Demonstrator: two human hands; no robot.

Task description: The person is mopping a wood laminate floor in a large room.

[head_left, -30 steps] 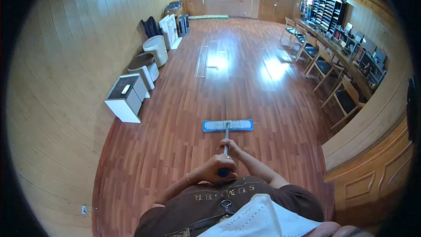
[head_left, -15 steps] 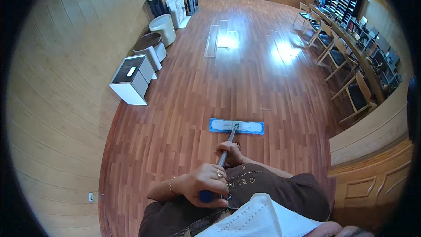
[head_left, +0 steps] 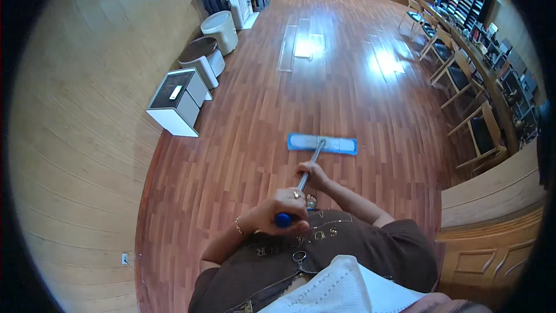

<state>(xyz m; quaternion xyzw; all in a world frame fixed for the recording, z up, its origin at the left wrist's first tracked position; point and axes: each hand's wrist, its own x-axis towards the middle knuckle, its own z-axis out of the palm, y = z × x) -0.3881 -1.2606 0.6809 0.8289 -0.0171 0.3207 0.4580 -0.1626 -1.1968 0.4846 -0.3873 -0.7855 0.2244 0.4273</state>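
A flat mop (head_left: 339,145) with a blue pad and pale top plate lies on the wood-plank floor (head_left: 255,156) ahead of me. Its metal handle slants back toward my body and ends in a blue grip. My left hand (head_left: 285,209) is wrapped round the top end, the blue tip showing beside the fingers; a ring and a bracelet are on this hand and wrist. Farther down the shaft, my right hand (head_left: 313,175) is closed round the metal pole, its arm stretched forward.
Along the left wall stand a white cabinet (head_left: 180,111), a brown-topped round stool (head_left: 201,52) and a pale round bin-like piece (head_left: 220,32). Chairs (head_left: 482,133) line a long desk at the right. A wooden door (head_left: 492,255) is at lower right. Light glares off the floor.
Both hands and the mop have moved forward, away from my body. The mop head slid ahead and slightly right across the floor. My arms are straighter.
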